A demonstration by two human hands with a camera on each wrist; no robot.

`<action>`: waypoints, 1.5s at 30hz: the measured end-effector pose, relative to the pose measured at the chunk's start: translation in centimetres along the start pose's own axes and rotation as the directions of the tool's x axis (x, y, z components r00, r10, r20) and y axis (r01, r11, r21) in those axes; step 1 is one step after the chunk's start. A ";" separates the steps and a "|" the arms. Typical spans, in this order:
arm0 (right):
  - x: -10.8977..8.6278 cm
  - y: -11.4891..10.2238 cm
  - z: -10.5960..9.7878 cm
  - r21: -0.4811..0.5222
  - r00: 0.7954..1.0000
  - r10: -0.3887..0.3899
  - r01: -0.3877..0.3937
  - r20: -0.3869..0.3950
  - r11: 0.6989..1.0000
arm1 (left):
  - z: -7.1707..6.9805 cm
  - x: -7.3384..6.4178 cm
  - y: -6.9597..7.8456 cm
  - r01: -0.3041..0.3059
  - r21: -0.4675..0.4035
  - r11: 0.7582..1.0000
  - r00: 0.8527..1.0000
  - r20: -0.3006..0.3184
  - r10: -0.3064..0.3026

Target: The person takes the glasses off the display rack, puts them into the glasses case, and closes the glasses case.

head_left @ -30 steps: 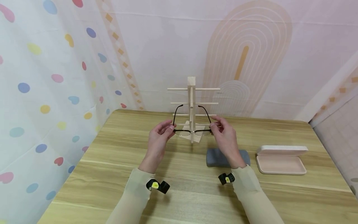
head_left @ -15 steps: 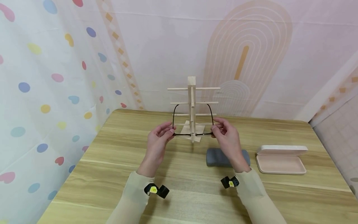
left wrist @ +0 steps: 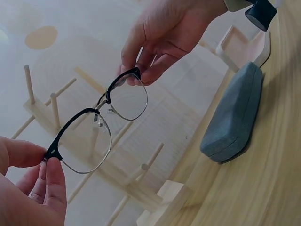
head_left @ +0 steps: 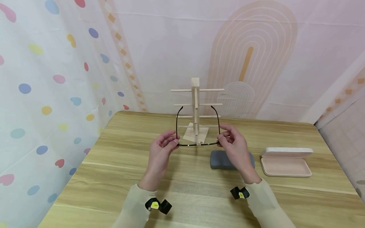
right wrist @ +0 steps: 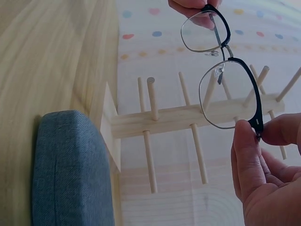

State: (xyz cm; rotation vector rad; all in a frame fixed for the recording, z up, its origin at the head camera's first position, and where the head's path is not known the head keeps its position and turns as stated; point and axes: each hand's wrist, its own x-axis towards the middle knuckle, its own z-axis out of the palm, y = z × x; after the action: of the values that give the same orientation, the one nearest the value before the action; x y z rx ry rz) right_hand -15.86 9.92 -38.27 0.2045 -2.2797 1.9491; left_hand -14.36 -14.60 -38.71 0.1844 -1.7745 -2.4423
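Between my two hands hangs a pair of eyeglasses (head_left: 188,145) with a black upper rim, thin metal lower rims and both temples unfolded toward the back. My left hand (head_left: 161,152) pinches the left hinge corner between thumb and fingers. At the opposite corner my right hand (head_left: 234,148) pinches the frame the same way, as the right wrist view also shows with the eyeglasses (right wrist: 257,101). Just behind the glasses stands a wooden display rack (head_left: 195,83) with several crosswise pegs. In the left wrist view the lenses (left wrist: 89,141) are apart from the pegs.
A closed blue-grey glasses case (head_left: 220,160) lies on the wooden table (head_left: 194,202), partly under my right forearm. To its right sits a white case (head_left: 286,166), lid raised, with a pale pink inside. A patterned curtain (head_left: 159,47) hangs behind the table.
Both hands have drawn the eyeglasses back toward me and away from the rack. The glasses have also tilted, so the rims look flatter from above. The cases have stayed put.
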 end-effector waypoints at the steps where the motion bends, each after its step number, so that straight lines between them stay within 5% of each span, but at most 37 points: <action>1: -0.1 0.0 -0.1 -0.003 1.000 0.004 -0.004 0.001 1.000 | 0.0 -0.1 -0.1 0.001 0.003 1.000 1.000 0.001 -0.001; 12: -1.5 0.5 -1.0 -0.112 1.000 -0.023 0.025 0.022 0.993 | -0.1 -1.6 -1.2 0.006 0.037 0.999 1.000 0.028 -0.007; 25: -2.9 0.9 -1.6 -0.126 0.997 -0.063 0.069 0.053 0.990 | -0.3 -2.9 -2.0 -0.009 0.077 0.997 0.999 0.054 0.005; 39: -4.4 1.3 -2.4 -0.154 0.984 -0.179 0.177 0.004 0.972 | 0.1 -3.7 -2.3 -0.073 0.100 0.992 0.993 0.098 0.063; 45: -5.1 1.0 -2.8 -0.123 0.988 -0.155 0.151 -0.021 0.981 | 0.7 -3.9 -2.3 -0.102 0.110 0.989 0.989 0.122 0.088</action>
State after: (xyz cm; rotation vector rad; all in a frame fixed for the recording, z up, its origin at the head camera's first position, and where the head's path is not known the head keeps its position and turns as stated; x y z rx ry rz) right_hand -10.96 12.94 -39.81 0.3244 -2.2799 1.7222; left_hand -10.70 -12.61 -40.59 -0.0331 -1.9264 -2.3302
